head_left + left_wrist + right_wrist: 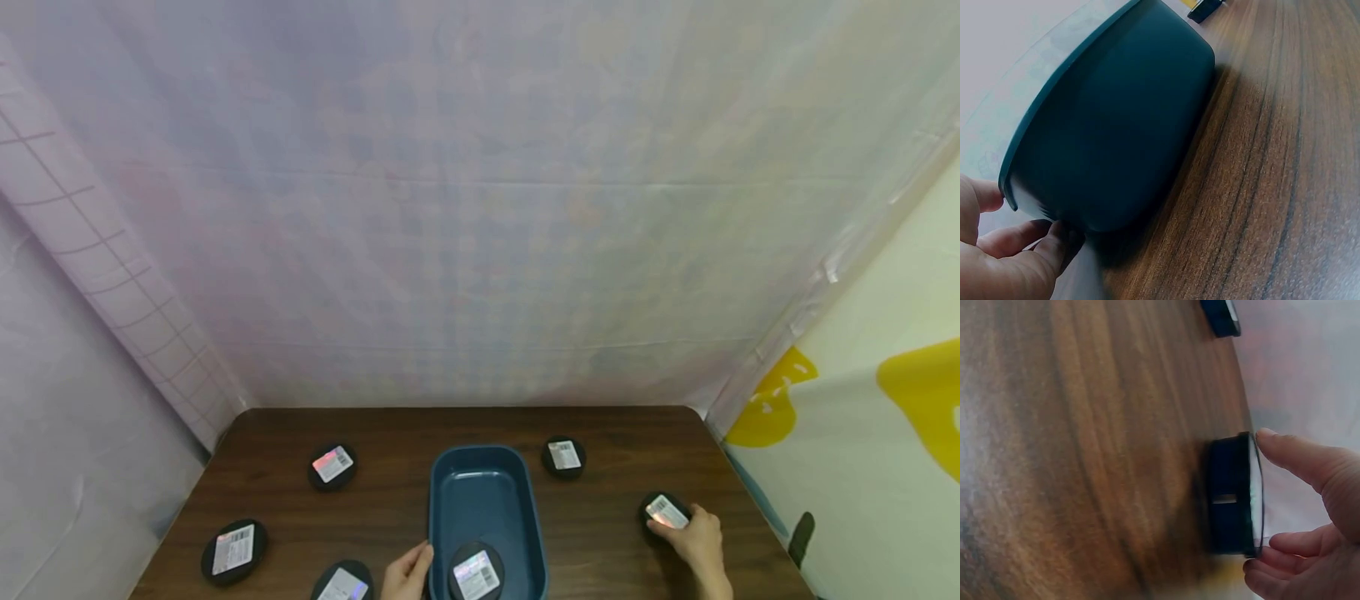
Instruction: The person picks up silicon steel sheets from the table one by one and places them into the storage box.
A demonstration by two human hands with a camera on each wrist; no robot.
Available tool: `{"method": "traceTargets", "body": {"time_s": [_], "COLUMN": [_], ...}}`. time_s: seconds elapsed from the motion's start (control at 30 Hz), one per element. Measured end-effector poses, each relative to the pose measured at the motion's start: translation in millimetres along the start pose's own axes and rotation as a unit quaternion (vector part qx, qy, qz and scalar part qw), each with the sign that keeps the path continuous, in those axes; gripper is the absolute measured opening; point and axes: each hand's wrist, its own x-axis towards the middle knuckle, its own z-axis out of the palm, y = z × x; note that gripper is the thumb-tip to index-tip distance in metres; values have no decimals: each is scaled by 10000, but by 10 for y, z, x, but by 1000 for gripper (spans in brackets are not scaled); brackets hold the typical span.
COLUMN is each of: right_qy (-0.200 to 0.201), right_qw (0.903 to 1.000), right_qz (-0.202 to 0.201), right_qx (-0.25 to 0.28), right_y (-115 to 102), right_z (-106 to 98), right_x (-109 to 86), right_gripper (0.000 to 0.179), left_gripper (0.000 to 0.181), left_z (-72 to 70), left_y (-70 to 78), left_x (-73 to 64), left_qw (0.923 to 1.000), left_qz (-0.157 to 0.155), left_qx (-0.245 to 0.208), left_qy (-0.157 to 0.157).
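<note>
A deep blue rectangular tray [536, 533] stands at the table's near middle. My left hand [407, 573] holds its left edge; in the left wrist view, the thumb lies at the rim and the fingers [1054, 240] are curled below it. Inside the tray's near end sits a round black tub [477, 572] with a white barcode label. Over at the right, my right hand [699, 537] spans another labelled black tub [664, 510]. The right wrist view has the thumb at one side of this tub's lid [1255, 494] and curled fingers at the opposite side. This tub looks to be on the table.
More labelled black tubs lie on the brown wooden table [390, 492]: one at back left [332, 467], one at far left [233, 552], one at front left [343, 583], and one right of the tray [564, 457]. Pale hanging sheets [480, 250] enclose the table's back and sides.
</note>
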Motion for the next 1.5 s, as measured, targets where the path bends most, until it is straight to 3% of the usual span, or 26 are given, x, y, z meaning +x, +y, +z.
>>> {"method": "traceTargets", "body": {"time_s": [0.17, 0.47, 0.83, 1.1, 1.5], "right_qy": [32, -32, -16, 216, 166], "right_qw": [9999, 9998, 9984, 9987, 9994], "right_qz": [76, 176, 562, 424, 206], "right_qx": [-144, -133, 107, 179, 209], "right_y": [46, 44, 4, -181, -415], "right_z": [61, 102, 126, -66, -296], "right_x": [-24, -25, -15, -36, -32], "right_gripper": [87, 91, 89, 87, 88], "left_gripper": [42, 37, 38, 39, 38], "left_z": [8, -1, -5, -1, -20], "left_y": [-4, 6, 33, 24, 27], "left_x": [-12, -9, 8, 2, 15], "left_qw": [9998, 9993, 9997, 9999, 9996], "left_qz": [-46, 233, 98, 33, 80], "left_qx": [-192, 277, 234, 111, 265], "left_qy": [-71, 37, 7, 9, 6]}}
